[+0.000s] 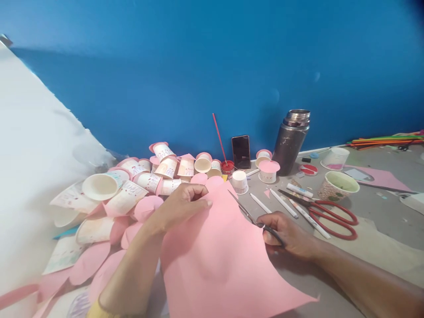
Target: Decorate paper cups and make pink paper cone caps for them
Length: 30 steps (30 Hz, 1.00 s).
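A large sheet of pink paper (215,256) spans the middle of the view, its right side cut in a curve. My left hand (183,205) pinches the sheet near its far end, thumb on top. In my right hand (286,234) is a pair of black-handled scissors (247,213), the fingers closed around the handles. The scissors' blades lie along the sheet's right edge, pointing away from me. Just right of that hand rests a second, red-handled pair of scissors (331,216). White markers (284,203) lie beyond the right hand.
Decorated paper cups (126,198) with pink discs are heaped at the left. Against the blue wall (212,66) stand a phone (241,152) and a dark steel flask (291,143). A patterned cup (338,186), pink scraps and coloured sticks (387,140) occupy the right side.
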Each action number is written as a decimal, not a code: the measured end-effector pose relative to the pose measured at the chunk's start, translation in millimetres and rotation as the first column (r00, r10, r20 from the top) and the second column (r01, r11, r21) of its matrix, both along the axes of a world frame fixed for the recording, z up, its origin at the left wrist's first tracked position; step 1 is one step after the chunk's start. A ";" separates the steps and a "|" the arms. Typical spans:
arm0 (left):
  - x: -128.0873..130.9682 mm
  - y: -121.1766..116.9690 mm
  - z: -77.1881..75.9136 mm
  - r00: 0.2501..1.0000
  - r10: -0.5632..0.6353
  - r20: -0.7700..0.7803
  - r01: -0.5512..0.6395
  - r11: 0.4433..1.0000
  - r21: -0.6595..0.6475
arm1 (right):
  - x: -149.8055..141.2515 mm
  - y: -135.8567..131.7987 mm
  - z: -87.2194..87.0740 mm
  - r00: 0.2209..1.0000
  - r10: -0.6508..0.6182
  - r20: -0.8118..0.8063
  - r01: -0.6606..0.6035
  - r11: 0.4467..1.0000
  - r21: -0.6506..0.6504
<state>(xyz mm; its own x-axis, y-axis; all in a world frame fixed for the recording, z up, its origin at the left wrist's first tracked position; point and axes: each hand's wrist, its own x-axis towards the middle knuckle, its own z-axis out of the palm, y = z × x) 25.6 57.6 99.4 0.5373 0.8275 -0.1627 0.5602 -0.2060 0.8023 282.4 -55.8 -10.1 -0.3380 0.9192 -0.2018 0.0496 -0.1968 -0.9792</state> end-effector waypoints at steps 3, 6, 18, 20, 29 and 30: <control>-0.6 0.1 0.2 1.000 -0.005 0.030 0.006 1.000 -0.024 | 0.3 -0.1 0.3 0.999 -0.001 0.036 0.001 1.000 -0.011; -0.3 0.7 0.2 0.999 -0.023 0.049 0.025 0.999 -0.044 | -0.5 -0.1 2.1 0.999 0.004 0.047 -0.003 1.000 -0.016; -6.1 5.6 -5.0 0.994 -0.084 0.063 0.085 0.996 -0.012 | -4.4 -0.6 13.4 0.992 -0.010 0.124 0.018 0.998 -0.068; -6.0 5.6 -4.9 0.994 -0.090 0.062 0.090 0.996 -0.001 | -4.8 -0.9 14.0 0.992 -0.014 0.122 0.023 0.997 -0.071; -2.8 0.6 -3.1 0.992 -0.106 0.068 0.107 0.994 0.001 | -1.0 1.7 8.9 0.995 0.000 0.102 0.006 0.998 -0.059; -2.1 0.3 -3.3 0.993 -0.105 0.063 0.104 0.995 0.008 | -0.4 2.3 8.0 0.995 0.006 0.095 -0.002 0.999 -0.046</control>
